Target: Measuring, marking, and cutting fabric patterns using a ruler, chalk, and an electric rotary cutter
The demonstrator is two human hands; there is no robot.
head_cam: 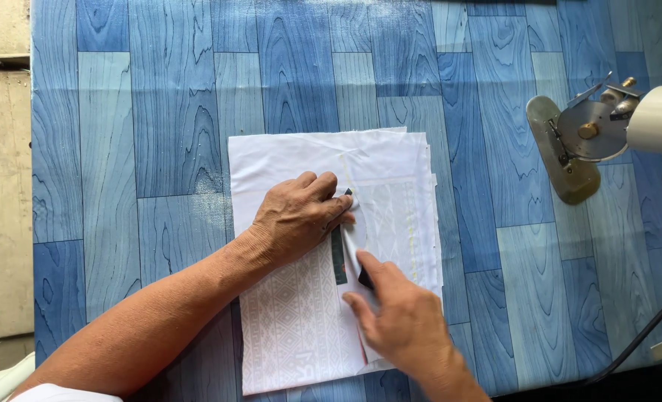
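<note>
Two bare forearms reach up from the bottom edge of the view onto a worktop (160, 112) covered in blue wood-grain sheeting. Right hand (405, 324), nearest the viewer, pinches a small white flap of fabric or paper (351, 249) between thumb and forefinger, its grip clenched on that flap and lifting it a little. Left hand (299, 216) lies flat with fingers spread loosely, pressing down on a stack of white fabric pieces (293, 160) that sits near the middle of the worktop. It grasps nothing; the fingertips only hold the stack steady beside a narrow dark strip (338, 257), which shows under the lifted flap.

A patterned white piece (293, 327) with a faint geometric print lies on top at the lower left of the stack. A faint dotted yellow line (413, 246) runs down the right side of the top layer.

Judging by how things lie, the stack is already squared up and marked, while the top layers are only partly peeled apart or aligned. A round-blade fabric cutter (587, 138) rests untouched, well apart at the right, so any cutting appears not yet begun.
</note>
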